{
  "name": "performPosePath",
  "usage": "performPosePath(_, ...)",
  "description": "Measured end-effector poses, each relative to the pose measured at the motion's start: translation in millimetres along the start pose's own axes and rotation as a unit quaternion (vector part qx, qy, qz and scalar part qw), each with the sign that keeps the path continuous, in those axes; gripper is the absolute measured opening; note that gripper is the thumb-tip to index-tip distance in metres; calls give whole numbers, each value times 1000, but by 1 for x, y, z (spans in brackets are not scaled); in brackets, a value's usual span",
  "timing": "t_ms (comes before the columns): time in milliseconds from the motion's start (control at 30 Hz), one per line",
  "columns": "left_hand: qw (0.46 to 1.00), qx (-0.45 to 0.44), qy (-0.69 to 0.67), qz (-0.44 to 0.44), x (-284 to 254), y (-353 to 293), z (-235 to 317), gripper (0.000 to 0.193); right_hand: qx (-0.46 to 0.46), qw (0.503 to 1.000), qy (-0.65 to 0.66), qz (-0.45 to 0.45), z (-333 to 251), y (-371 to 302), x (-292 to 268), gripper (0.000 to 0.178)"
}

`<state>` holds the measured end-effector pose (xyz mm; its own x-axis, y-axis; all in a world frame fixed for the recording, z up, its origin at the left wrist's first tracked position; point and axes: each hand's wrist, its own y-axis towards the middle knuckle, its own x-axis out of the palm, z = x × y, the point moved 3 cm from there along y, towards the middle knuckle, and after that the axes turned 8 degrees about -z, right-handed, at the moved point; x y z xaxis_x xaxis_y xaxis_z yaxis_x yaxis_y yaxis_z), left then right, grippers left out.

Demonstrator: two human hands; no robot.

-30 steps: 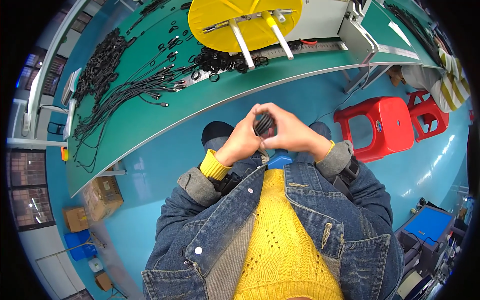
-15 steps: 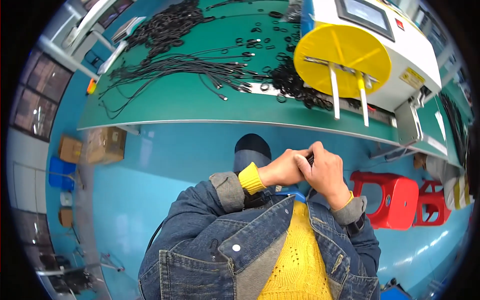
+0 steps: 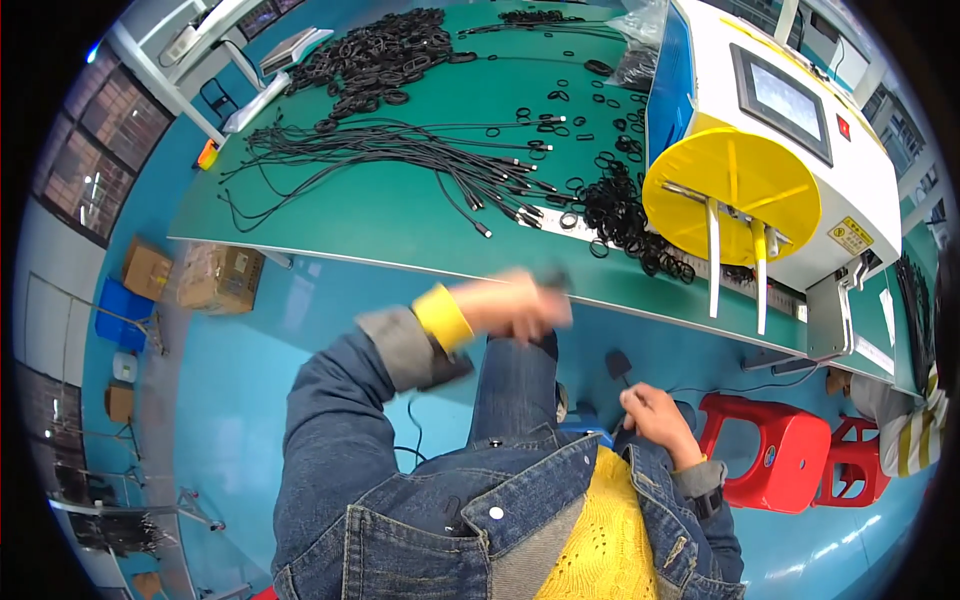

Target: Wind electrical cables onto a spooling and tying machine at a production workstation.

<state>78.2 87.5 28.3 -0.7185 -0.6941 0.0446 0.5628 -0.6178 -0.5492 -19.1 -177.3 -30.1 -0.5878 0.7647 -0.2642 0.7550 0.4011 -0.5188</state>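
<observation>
My left hand (image 3: 512, 305) is stretched forward to the front edge of the green table (image 3: 400, 215). It is motion-blurred, its fingers closed around a small dark coil (image 3: 557, 279). My right hand (image 3: 655, 418) is low at my lap beside the denim jacket's edge, fingers curled; I cannot make out anything in it. Straight black cables (image 3: 400, 150) lie spread across the table. A heap of black coiled rings (image 3: 620, 215) sits by a white machine (image 3: 800, 130) with a yellow disc (image 3: 735, 195) on its front.
More black rings (image 3: 375, 50) are piled at the table's far side. Two red stools (image 3: 775, 455) stand on the blue floor at my right, and a dark pedal (image 3: 617, 362) lies under the table. Cardboard boxes (image 3: 210, 275) sit at the left.
My hands were together at my chest on the dark coil. They have parted: the left went forward to the table edge, the right dropped to my lap. My head turned left.
</observation>
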Motion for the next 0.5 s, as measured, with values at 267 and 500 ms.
performPosePath(267, 823, 106, 290, 477, -301, -20, 75, 62, 8, 1000, 22, 8, 31, -2, 3, 24)
performPosePath(500, 686, 67, 478, 545, -305, 71, 51, 31, 37, 997, 17, 60, 38, -11, 3, 21)
